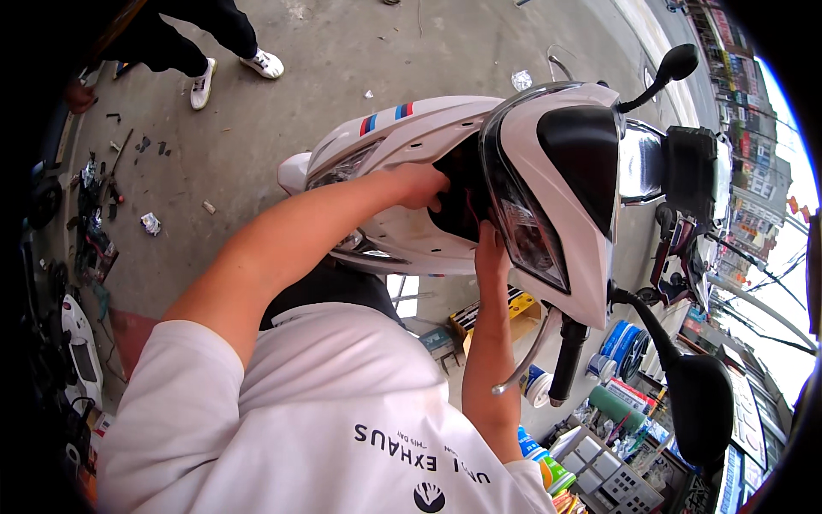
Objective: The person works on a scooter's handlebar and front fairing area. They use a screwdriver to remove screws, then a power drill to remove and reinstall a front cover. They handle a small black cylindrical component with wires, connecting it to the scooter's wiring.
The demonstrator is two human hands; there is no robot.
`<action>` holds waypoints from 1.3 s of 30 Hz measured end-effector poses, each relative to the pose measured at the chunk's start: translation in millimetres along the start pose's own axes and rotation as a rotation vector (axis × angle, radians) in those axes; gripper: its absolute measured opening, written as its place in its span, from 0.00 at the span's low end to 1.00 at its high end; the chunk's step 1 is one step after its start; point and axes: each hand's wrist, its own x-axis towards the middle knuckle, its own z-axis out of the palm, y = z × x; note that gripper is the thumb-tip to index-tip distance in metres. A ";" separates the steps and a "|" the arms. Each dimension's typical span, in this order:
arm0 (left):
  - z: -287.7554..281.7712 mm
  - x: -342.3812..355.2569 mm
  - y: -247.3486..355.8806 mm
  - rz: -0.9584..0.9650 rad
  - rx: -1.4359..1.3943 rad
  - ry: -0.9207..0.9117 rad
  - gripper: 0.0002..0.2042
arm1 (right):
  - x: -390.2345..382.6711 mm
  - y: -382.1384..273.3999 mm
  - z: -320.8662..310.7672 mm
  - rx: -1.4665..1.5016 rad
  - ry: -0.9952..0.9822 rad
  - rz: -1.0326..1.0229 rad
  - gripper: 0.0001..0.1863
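A white scooter (411,116) with red and blue stripes stands in front of me. Between its front body and headlight fairing (586,137) is a dark opening (458,171). My left hand (421,185) reaches into the opening from the left, its fingers curled and partly hidden in shadow. At the opening's lower right edge, close beside the headlight (524,227), is my right hand (491,250), fingers bent inward and pressed together. Whatever either hand grips is too dark to make out. A thin reddish wire (472,204) shows faintly between them.
A handlebar grip (568,360) with a brake lever (522,364) and black mirror (702,407) juts out by my right forearm. A yellow and black box (492,317) lies below. Another person's legs (184,38) stand at upper left. Scraps litter the concrete floor (334,51).
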 end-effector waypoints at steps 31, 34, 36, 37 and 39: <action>-26.4 -24.0 -11.0 0.223 0.433 -0.034 0.19 | 14.2 6.2 15.9 -0.342 0.004 -0.292 0.35; -24.0 -11.5 1.1 0.157 0.502 -0.112 0.18 | 13.4 17.7 15.5 -0.317 0.025 -0.333 0.30; -28.0 -6.6 5.7 0.064 0.441 -0.193 0.18 | 7.6 11.3 15.8 -0.146 -0.038 -0.258 0.31; -28.8 -5.0 8.8 0.017 0.408 -0.231 0.17 | 3.9 6.3 16.0 -0.061 -0.065 -0.217 0.32; -27.9 -4.1 1.2 0.032 0.364 -0.189 0.17 | 5.5 5.2 19.1 0.378 -0.099 -0.126 0.31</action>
